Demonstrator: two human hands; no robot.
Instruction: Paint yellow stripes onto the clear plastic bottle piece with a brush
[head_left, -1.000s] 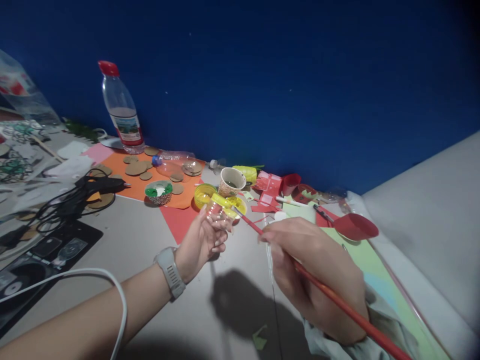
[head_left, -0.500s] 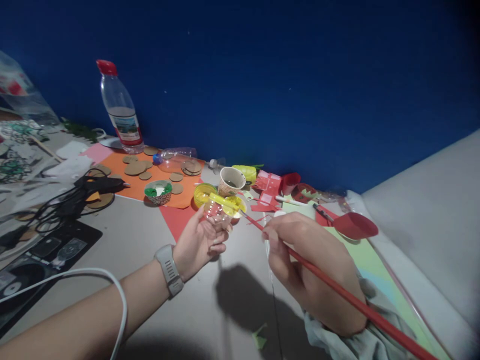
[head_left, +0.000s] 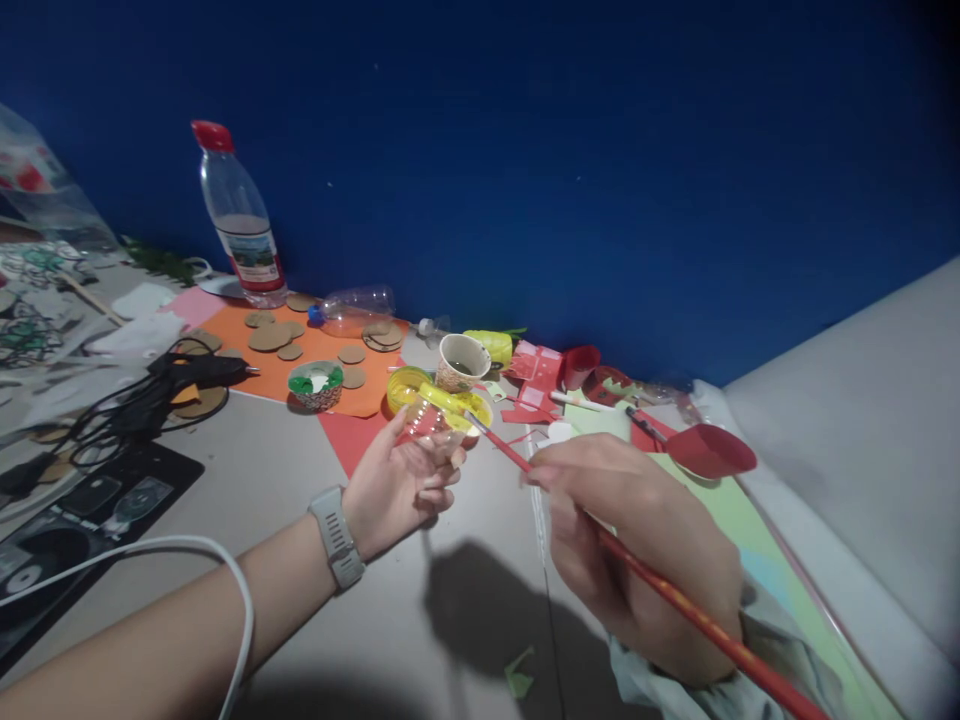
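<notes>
My left hand (head_left: 401, 480), with a grey watch (head_left: 337, 537) on its wrist, is closed around a clear ridged piece of plastic bottle (head_left: 431, 425). Yellow paint coats the upper rim of that piece. Between the thumb and fingers of my right hand (head_left: 637, 540) is a long red paintbrush (head_left: 660, 585). Its bristle tip meets or nearly meets the yellow rim. Just behind the piece sit a round yellow paint tub (head_left: 405, 388) and a patterned paper cup (head_left: 463, 362) with dark liquid inside. More yellow paint lies on a small pale dish, partly hidden.
On orange paper (head_left: 360, 402) are cardboard discs (head_left: 271, 337), a small cup with green paint (head_left: 316, 385) and an upright red-capped bottle (head_left: 240, 230). A black glue gun (head_left: 199, 368) with cables lies left. Red scraps and a red scoop-like piece (head_left: 710, 452) lie right, before a blue wall (head_left: 480, 150).
The right hand and paintbrush have shifted slightly right and down, and the brush tip has moved a little left along the yellow rim. The left hand has barely moved.
</notes>
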